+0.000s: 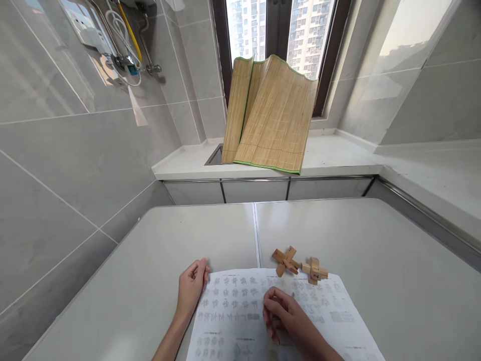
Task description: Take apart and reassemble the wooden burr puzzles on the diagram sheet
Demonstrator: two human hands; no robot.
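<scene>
A large printed sheet [229, 326] with rows of small diagrams lies on the white table. Beside its upper left edge rests my left hand [193, 281], fingers curled in and nothing seen in them. My right hand [280, 313] is over the middle of the sheet with its fingers bent; whether it holds anything is hidden, though a small dark tip shows just behind it. Two interlocked wooden block puzzles are at the sheet's top edge: a darker brown one [286, 260] and, right of it, a lighter one [314, 271] marked with a 2.
The white table [203, 230] has a seam down its middle. Behind it, a folded bamboo mat [276, 115] stands on the white counter [338, 150] by the window, partly over a sink [215, 156]. Tiled walls flank both sides; hoses and a tap [122, 61] hang upper left.
</scene>
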